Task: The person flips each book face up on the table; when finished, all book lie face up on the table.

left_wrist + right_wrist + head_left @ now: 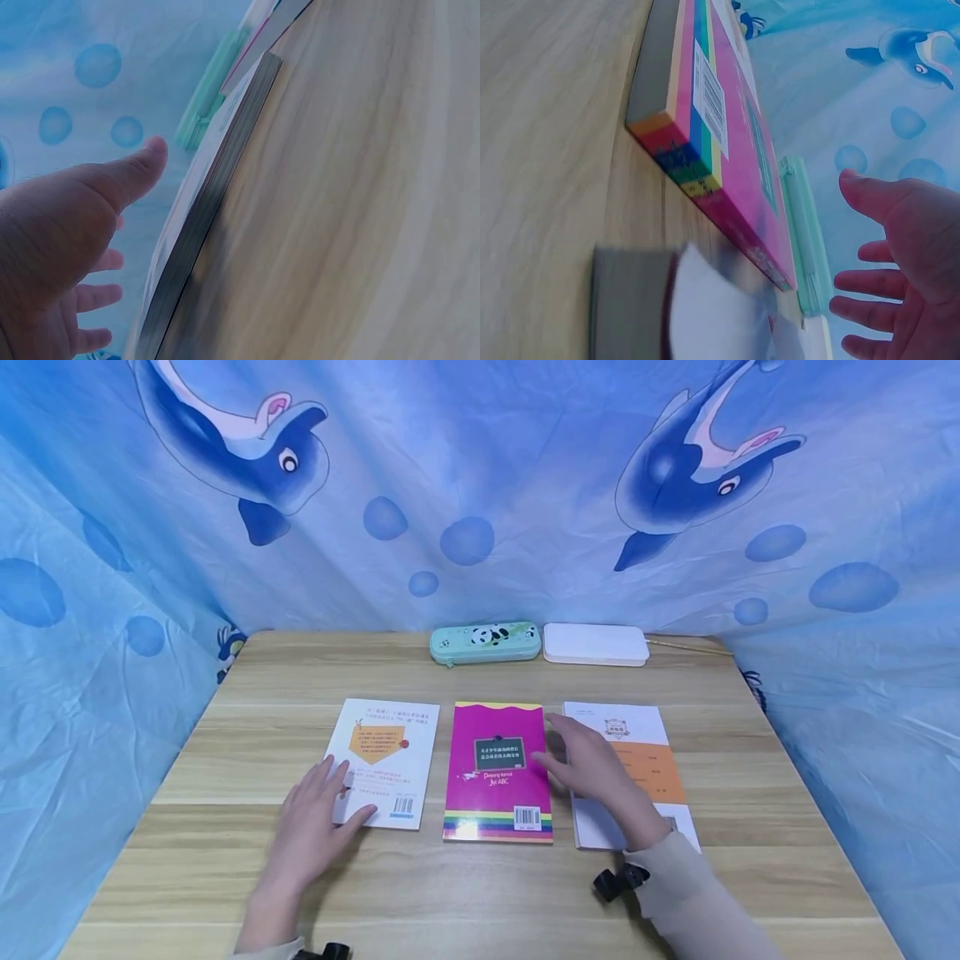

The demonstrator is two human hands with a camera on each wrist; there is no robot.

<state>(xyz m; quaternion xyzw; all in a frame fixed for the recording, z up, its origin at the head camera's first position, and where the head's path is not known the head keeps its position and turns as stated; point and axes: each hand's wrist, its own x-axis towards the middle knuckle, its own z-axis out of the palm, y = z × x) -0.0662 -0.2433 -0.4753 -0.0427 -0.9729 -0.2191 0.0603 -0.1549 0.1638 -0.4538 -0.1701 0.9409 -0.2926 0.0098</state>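
Three books lie in a row on the wooden table. At left is a white book [390, 752] with an orange panel; my left hand [315, 827] hovers over its lower left corner, fingers spread, holding nothing. In the middle lies a magenta book [495, 802] with a rainbow band and barcode, its thick spine showing in the right wrist view. The right-hand book [652, 768] is white with an orange stripe. My right hand [592, 760] reaches over that book's left part, its thumb and fingertips by the magenta book's right edge, fingers apart and holding nothing.
Along the table's back edge lie a mint-green panda pencil case [486, 645], a white flat case [596, 645] and a thin brown stick [690, 647]. A blue curtain [465, 468] printed with dolphins hangs behind and at both sides of the wooden table [495, 910].
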